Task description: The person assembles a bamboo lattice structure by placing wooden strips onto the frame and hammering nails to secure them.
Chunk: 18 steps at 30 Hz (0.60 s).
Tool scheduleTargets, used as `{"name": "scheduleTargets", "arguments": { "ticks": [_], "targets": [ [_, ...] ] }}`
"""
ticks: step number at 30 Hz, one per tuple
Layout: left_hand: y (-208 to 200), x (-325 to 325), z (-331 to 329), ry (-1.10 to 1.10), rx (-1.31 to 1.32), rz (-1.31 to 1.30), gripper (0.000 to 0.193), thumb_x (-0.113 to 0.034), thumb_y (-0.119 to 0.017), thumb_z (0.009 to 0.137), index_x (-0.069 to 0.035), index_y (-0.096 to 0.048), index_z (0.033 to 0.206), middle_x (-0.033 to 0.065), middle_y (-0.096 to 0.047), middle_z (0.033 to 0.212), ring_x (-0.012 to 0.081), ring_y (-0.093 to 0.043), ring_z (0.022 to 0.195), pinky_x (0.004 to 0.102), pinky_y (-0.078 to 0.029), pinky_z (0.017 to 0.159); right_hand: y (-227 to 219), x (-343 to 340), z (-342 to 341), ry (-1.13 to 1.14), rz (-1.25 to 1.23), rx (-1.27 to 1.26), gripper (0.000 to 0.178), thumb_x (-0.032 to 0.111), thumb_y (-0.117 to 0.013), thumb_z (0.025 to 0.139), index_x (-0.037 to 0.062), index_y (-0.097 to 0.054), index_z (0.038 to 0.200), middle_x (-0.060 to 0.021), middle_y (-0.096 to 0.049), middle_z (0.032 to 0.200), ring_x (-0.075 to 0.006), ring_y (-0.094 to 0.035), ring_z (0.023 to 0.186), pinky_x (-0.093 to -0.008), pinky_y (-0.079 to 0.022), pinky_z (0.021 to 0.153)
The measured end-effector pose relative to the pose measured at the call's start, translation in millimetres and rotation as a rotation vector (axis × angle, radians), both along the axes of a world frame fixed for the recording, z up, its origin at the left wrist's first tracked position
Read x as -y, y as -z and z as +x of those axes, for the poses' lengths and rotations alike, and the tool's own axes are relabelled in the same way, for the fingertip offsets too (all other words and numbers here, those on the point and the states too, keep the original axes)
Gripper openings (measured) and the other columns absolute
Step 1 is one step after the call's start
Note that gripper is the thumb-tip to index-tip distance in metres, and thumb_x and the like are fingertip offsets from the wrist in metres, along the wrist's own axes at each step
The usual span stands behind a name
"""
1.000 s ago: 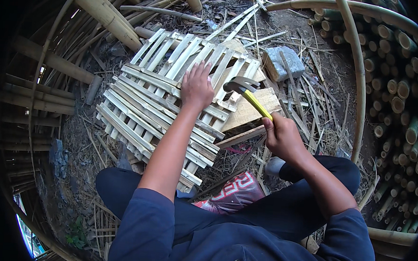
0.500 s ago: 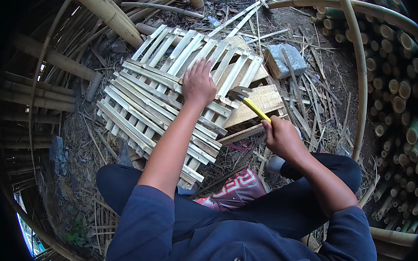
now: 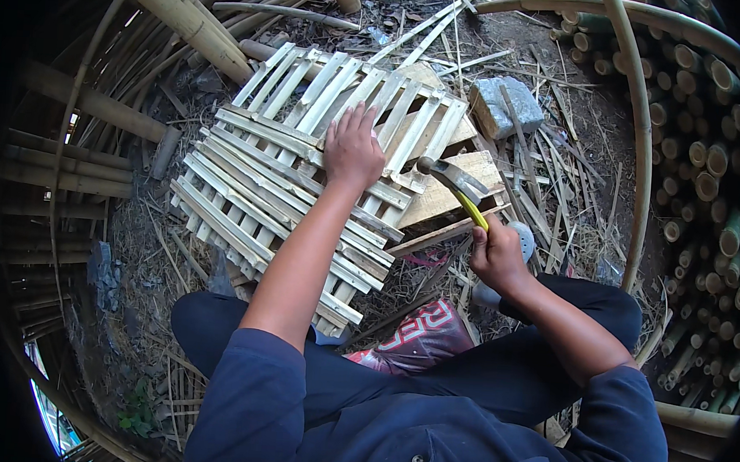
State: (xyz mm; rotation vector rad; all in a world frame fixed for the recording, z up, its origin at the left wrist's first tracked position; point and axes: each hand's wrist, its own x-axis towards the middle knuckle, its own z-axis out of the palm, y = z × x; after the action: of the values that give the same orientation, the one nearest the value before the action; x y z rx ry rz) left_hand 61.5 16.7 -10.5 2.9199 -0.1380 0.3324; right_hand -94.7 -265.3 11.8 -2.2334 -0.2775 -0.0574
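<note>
A slatted panel of split bamboo strips [image 3: 326,94] lies in front of me, with long strips crossing shorter ones. My left hand [image 3: 354,149] rests flat on its middle, fingers stretched forward and nearly together. My right hand [image 3: 499,254] grips a claw hammer by its yellow handle [image 3: 473,210]. The metal hammer head [image 3: 460,179] hangs just right of the panel's right edge, its round striking face close to a strip end. I cannot tell whether it touches. Under the panel's right side are pale wooden boards [image 3: 429,205], partly covered by the strips.
A grey stone block [image 3: 505,108] sits beyond the boards. Stacked bamboo poles [image 3: 717,159] fill the right side, behind a curved bamboo rail [image 3: 639,120]. More poles [image 3: 98,108] stand at left. Bamboo scraps litter the ground, and a printed red-and-dark sack [image 3: 418,340] lies between my legs.
The hammer has turned in my right hand: its head now lies side-on, striking face toward the panel. My right hand has shifted slightly right. My left hand has stayed nearly still.
</note>
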Motion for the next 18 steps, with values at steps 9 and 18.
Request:
{"name": "scheduleTargets", "arguments": {
  "ticks": [9,18],
  "targets": [
    [-3,2,-1,0.003,0.009,-0.017,0.051,-0.02,-0.045,0.102,-0.016,-0.049,0.153,0.0085,-0.044,0.162,0.027,-0.036,0.153,0.05,-0.022,0.128,-7,-3,7,0.03,-0.104,-0.138,0.034,0.023,-0.058,0.105,-0.0034,-0.056,0.085,-0.0296,-0.06,0.066,-0.0532,-0.06,0.066,-0.0588,-0.045,0.061],
    [-2,0,-1,0.02,0.05,-0.057,0.047,-0.018,-0.048,0.101,-0.015,-0.056,0.147,0.0086,-0.05,0.158,0.0269,-0.04,0.15,0.0513,-0.024,0.126,-27,0,26,0.113,-0.063,-0.197,0.04,0.026,-0.057,0.107,-0.007,-0.061,0.084,-0.03,-0.06,0.068,-0.0503,-0.06,0.065,-0.0541,-0.044,0.062]
  ]
}}
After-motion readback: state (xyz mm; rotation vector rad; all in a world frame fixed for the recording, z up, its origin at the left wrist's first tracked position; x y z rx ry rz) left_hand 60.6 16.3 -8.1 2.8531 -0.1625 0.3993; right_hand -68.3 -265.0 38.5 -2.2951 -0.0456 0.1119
